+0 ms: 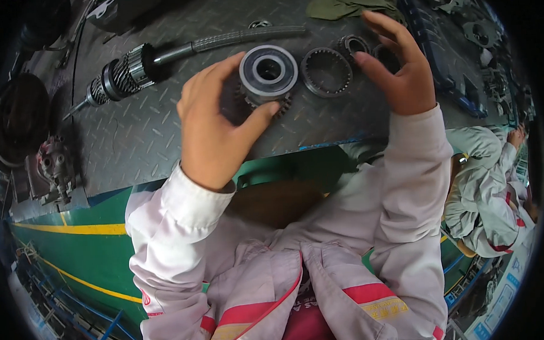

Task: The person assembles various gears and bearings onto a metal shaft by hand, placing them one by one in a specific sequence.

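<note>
My left hand (pixel 213 121) is wrapped round a ball bearing (pixel 285 73) that sits on top of a toothed gear (pixel 285 105); the thumb presses the gear's near side and the fingers lie behind the bearing. To its right, a toothed ring (pixel 306 74) lies flat on the metal bench. My right hand (pixel 403 69) hovers above the bench with fingers and thumb apart, holding nothing I can see. Nearest to it are a smaller gear ring (pixel 347 46) by the thumb tip and another dark ring (pixel 389 59), partly hidden behind the fingers.
A long splined shaft with gears (pixel 125 73) lies across the bench (pixel 139 129) at left. A metal casting (pixel 56 168) stands at the left corner. An olive cloth (pixel 344 2) and a blue-edged tray (pixel 435 50) lie at right. Another person (pixel 485 186) crouches at far right.
</note>
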Demonstrator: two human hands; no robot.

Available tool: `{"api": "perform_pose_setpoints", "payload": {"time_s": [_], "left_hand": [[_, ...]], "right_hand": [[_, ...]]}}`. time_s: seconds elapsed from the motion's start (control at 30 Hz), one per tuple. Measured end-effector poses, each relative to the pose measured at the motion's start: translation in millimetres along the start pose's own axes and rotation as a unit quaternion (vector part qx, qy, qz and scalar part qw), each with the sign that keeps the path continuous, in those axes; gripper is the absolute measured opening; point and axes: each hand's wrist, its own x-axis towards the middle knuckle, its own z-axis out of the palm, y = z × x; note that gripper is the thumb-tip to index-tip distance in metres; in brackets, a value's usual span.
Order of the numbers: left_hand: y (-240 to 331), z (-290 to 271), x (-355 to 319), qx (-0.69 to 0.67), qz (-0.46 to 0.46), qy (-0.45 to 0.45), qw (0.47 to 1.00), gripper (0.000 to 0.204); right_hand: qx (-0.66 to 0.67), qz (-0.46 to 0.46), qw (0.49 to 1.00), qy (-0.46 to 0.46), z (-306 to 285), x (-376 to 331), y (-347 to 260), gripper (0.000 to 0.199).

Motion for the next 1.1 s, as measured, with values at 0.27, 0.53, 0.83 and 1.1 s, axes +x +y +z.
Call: {"api": "perform_pose_setpoints", "payload": {"time_s": [0.27,0.53,0.83,1.1], "left_hand": [[-3.1,-16.4,-26.3,-0.034,-0.046,-0.008,0.998,0.056],[-2.8,-14.7,-28.0,-0.016,-0.038,-0.001,0.999,0.050],[-3.1,-14.3,-28.2,-0.002,-0.003,0.008,1.000,0.047],[-3.0,-16.2,-30.6,0.005,-0.003,0.019,1.000,0.045]], "right_hand": [[-0.281,0.071,0.956,-0.053,-37.9,-32.0,82.4,0.068],[-0.201,-0.018,0.975,-0.090,-5.9,-8.8,71.8,0.063],[-0.212,0.054,0.967,-0.128,-9.7,2.5,63.7,0.061],[-0.098,0.130,0.981,-0.104,-16.3,13.8,46.3,0.062]]}}
